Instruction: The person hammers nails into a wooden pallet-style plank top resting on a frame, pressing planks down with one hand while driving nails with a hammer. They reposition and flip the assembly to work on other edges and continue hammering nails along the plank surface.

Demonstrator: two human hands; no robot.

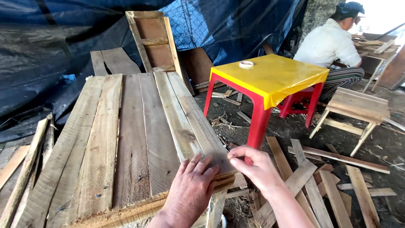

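Both hands point(192, 192) rest on the plank bench's point(126, 139) near corner, table point(270, 76) behind-right.

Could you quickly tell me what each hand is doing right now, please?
Left hand: open, flat on the end of the rightmost plank.
Right hand: fingers curled, touching that plank's corner; grip cannot be told.

bare hands of the wearer: 2, left point(190, 190) and right point(257, 169) | long grey weathered wooden planks laid side by side on the bench point(126, 135): about 6 are counted | red plastic table with yellow top point(270, 76): 1 | white round tape roll point(246, 64): 1 | small unpainted wooden stool point(358, 105): 1 | seated person in white shirt point(329, 42): 1
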